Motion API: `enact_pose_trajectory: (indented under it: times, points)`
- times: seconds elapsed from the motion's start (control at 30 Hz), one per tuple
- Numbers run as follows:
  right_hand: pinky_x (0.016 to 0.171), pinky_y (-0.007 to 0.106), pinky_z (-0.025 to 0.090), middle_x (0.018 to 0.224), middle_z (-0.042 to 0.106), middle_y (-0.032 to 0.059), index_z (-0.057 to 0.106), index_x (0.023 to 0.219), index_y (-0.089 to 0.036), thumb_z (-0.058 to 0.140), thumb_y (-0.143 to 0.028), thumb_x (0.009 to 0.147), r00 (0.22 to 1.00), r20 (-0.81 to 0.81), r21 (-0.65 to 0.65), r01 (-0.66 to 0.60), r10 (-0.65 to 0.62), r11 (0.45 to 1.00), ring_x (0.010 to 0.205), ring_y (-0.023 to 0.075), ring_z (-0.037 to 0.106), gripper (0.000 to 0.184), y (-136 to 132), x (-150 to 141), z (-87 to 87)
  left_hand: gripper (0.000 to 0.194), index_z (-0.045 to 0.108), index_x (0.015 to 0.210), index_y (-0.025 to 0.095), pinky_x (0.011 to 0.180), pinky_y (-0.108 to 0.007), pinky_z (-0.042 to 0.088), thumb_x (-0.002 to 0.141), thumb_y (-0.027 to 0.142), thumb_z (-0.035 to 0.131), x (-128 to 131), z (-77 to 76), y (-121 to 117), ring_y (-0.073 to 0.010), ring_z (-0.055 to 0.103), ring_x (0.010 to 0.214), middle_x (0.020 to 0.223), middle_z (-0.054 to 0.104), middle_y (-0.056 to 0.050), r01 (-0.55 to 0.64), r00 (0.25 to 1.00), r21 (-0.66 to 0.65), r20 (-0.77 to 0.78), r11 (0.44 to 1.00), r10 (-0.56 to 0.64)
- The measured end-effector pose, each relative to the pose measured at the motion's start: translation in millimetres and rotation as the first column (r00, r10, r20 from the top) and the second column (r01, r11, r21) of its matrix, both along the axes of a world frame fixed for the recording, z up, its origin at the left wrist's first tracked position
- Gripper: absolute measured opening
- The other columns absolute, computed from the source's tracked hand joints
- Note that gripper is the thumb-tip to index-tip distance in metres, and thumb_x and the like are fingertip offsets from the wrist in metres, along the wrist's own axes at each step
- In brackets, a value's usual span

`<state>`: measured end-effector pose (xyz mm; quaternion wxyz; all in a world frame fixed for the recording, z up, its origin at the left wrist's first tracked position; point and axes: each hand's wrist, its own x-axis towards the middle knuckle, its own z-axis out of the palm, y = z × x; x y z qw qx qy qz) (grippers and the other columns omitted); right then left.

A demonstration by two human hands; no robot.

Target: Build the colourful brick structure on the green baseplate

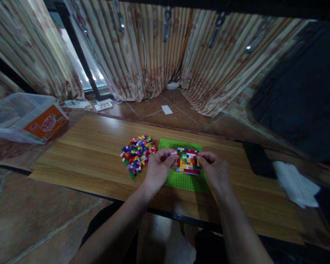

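Observation:
A rectangular block of colourful toy bricks (188,161), red along its sides with mixed colours in the middle, sits on a green studded baseplate (187,185). My left hand (161,165) is at the block's left edge, thumb and forefinger pinched on a small pink brick (174,153). On the opposite side my right hand (213,167) has its fingertips closed against the block's right edge; whatever they pinch there is too small to make out. Left of the baseplate lies a loose pile of small multicoloured bricks (139,152), close to my left hand.
The wooden table (90,154) carries all this. A clear plastic bin (19,113) with an orange label stands at the far left. At the right are a dark phone-like slab (259,159) and a white crumpled packet (297,183). Striped curtains (143,55) hang behind.

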<state>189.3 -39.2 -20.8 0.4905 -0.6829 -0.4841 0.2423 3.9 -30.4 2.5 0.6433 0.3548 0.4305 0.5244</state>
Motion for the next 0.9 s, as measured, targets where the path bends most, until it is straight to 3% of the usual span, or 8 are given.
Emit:
enact_pose_trajectory:
  times: [0.13,0.33,0.6,0.9]
  points:
    - [0.07,0.035,0.054,0.083,0.075,0.0068,0.074,0.085,-0.019,0.062,-0.04,0.083,0.995,0.1,0.07,-0.013,0.006,0.997,0.075,0.0207,0.068,0.024,-10,-12,13.4,0.019,0.071,0.086,0.013,0.058,-0.022,0.049,0.072,0.024,0.077,0,1.2,-1,-0.0079,0.059,0.055,0.069,0.068,-0.001,0.027,0.998,-0.028,0.057,0.999,-0.026]
    - [0.079,0.033,0.052,0.096,0.07,0.0037,0.074,0.095,-0.025,0.063,-0.038,0.089,0.942,0.198,0.174,-0.307,0.272,0.936,0.089,0.0182,0.066,0.018,-20,-40,23.3,0.02,0.071,0.087,0.012,0.059,-0.022,0.05,0.072,0.024,0.077,1,2.4,-2,-0.0082,0.06,0.056,0.07,0.069,-0.001,0.09,0.991,-0.016,0.105,0.996,-0.088]
    - [0.084,0.035,0.052,0.096,0.07,0.003,0.074,0.094,-0.026,0.064,-0.033,0.09,0.943,0.173,0.198,-0.316,0.284,0.928,0.093,0.0182,0.066,0.013,-20,-46,18.6,0.023,0.07,0.093,0.011,0.058,-0.022,0.048,0.074,0.024,0.074,2,4.0,-4,-0.0092,0.06,0.055,0.065,0.067,-0.001,0.164,0.98,0.008,0.114,0.986,-0.164]
    - [0.078,0.032,0.05,0.091,0.067,0.0023,0.07,0.086,-0.023,0.063,-0.033,0.089,0.947,0.139,0.193,-0.314,0.291,0.929,0.086,0.017,0.063,0.013,-21,-43,23.2,0.023,0.069,0.093,0.011,0.058,-0.022,0.047,0.079,0.03,0.071,3,2.1,-4,-0.0094,0.059,0.057,0.066,0.066,-0.001,0.216,0.973,0.025,0.076,0.976,-0.218]
